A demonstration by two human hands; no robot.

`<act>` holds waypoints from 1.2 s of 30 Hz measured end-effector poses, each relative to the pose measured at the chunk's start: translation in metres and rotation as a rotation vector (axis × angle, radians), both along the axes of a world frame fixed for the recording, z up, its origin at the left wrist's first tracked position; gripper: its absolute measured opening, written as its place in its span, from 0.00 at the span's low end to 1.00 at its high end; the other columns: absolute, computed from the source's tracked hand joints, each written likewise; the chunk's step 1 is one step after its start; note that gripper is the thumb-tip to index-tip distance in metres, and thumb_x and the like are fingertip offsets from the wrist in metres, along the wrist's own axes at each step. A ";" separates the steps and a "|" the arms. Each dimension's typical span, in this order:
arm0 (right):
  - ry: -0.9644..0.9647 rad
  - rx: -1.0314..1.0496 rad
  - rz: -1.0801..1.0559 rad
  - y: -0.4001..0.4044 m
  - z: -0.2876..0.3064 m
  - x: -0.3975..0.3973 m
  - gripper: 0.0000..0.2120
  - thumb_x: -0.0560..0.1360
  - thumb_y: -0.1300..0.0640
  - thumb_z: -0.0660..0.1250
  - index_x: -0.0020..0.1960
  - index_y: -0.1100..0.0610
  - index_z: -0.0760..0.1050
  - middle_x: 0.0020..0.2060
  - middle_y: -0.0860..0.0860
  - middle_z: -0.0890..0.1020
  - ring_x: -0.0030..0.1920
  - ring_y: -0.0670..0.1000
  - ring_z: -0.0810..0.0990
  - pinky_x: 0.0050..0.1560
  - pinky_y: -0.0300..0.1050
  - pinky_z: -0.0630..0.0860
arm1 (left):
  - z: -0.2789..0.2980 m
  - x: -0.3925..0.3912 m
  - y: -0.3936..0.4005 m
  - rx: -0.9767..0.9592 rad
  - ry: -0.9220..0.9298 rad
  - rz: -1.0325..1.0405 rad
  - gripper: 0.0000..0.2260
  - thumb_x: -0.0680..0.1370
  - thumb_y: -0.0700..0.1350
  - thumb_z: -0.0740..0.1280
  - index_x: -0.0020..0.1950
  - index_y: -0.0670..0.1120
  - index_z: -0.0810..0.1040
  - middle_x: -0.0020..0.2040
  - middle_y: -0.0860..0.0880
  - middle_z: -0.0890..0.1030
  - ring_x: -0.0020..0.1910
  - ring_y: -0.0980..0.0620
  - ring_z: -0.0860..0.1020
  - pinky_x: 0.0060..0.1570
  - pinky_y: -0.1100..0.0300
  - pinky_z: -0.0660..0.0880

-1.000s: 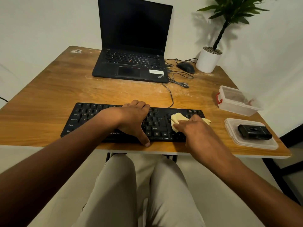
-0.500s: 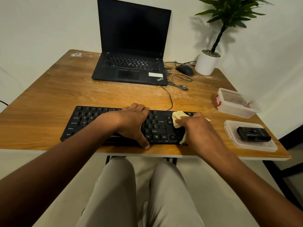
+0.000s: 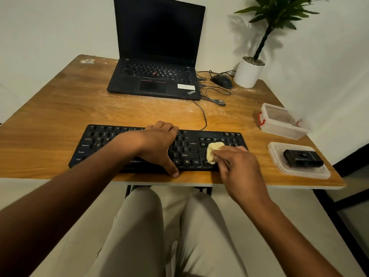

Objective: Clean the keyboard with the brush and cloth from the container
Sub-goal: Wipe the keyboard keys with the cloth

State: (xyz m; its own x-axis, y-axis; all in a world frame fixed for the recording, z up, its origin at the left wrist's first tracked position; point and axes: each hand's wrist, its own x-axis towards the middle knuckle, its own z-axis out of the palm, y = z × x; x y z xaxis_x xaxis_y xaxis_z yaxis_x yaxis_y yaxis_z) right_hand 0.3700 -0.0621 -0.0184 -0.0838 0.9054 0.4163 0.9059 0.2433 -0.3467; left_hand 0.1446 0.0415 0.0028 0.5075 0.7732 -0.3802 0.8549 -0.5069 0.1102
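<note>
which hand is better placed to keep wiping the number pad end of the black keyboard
Right. The right hand already pinches the yellow cloth on the black keyboard beside the number pad. The left hand lies spread mid-keyboard, thumb at the front edge, apparently steadying it.

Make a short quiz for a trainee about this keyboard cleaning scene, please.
1. True or false: the right hand wipes with a yellow cloth.
2. Where does the left hand rest?
3. The black brush lies on: A) the laptop, B) the container lid, C) the keyboard.

Key: 1. True. 2. On the keyboard's middle, thumb at its front edge. 3. B.
</note>
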 end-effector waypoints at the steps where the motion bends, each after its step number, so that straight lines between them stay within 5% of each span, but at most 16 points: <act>1: -0.026 0.001 0.013 0.003 -0.002 -0.007 0.09 0.75 0.68 0.73 0.49 0.56 0.87 0.44 0.51 0.86 0.44 0.55 0.80 0.45 0.51 0.81 | 0.000 0.000 0.000 -0.003 0.001 0.001 0.63 0.65 0.71 0.76 0.85 0.47 0.42 0.84 0.48 0.49 0.82 0.45 0.47 0.81 0.45 0.51; 6: -0.067 -0.074 0.057 -0.010 -0.003 -0.008 0.10 0.78 0.65 0.69 0.54 0.55 0.86 0.49 0.49 0.83 0.49 0.51 0.79 0.50 0.47 0.79 | -0.001 0.000 0.000 0.005 0.000 0.005 0.63 0.65 0.71 0.76 0.85 0.47 0.42 0.84 0.48 0.50 0.82 0.45 0.48 0.81 0.45 0.51; 9: -0.023 -0.110 -0.091 -0.002 0.004 0.008 0.09 0.79 0.62 0.69 0.55 0.54 0.84 0.50 0.51 0.81 0.50 0.50 0.78 0.49 0.43 0.73 | -0.002 0.000 0.002 0.006 -0.001 0.002 0.63 0.65 0.72 0.76 0.85 0.46 0.43 0.84 0.48 0.50 0.82 0.45 0.48 0.81 0.44 0.52; 14: -0.019 -0.119 -0.056 0.006 0.000 -0.028 0.10 0.81 0.62 0.65 0.58 0.54 0.82 0.52 0.52 0.81 0.54 0.52 0.78 0.55 0.49 0.77 | -0.002 -0.001 0.002 0.010 -0.002 0.003 0.63 0.64 0.72 0.76 0.85 0.47 0.43 0.84 0.48 0.50 0.82 0.45 0.49 0.81 0.44 0.52; 22: -0.018 -0.147 -0.188 0.002 0.004 0.006 0.09 0.80 0.61 0.68 0.56 0.52 0.83 0.52 0.50 0.81 0.53 0.50 0.79 0.50 0.42 0.73 | -0.004 0.000 0.003 0.010 -0.008 0.002 0.63 0.65 0.72 0.76 0.85 0.47 0.43 0.84 0.49 0.49 0.82 0.45 0.48 0.81 0.43 0.51; 26: 0.043 -0.121 -0.076 0.017 0.010 -0.009 0.11 0.81 0.62 0.66 0.58 0.51 0.83 0.51 0.48 0.80 0.52 0.48 0.77 0.51 0.42 0.74 | -0.003 0.000 0.002 0.005 -0.009 0.005 0.63 0.64 0.72 0.76 0.85 0.47 0.43 0.84 0.48 0.49 0.82 0.45 0.47 0.81 0.44 0.51; 30: -0.132 -0.185 0.052 0.026 0.005 -0.014 0.16 0.83 0.63 0.62 0.63 0.52 0.84 0.50 0.50 0.77 0.54 0.52 0.74 0.51 0.46 0.72 | -0.002 -0.001 0.002 -0.003 -0.013 0.011 0.63 0.64 0.71 0.76 0.85 0.47 0.43 0.84 0.49 0.50 0.82 0.45 0.48 0.81 0.44 0.51; 36: -0.213 -0.271 -0.073 0.036 0.018 0.021 0.16 0.81 0.63 0.64 0.60 0.50 0.85 0.56 0.52 0.81 0.57 0.52 0.76 0.53 0.44 0.72 | -0.003 -0.001 0.002 -0.009 -0.012 0.015 0.64 0.65 0.71 0.76 0.85 0.47 0.42 0.84 0.49 0.48 0.82 0.45 0.47 0.81 0.44 0.51</act>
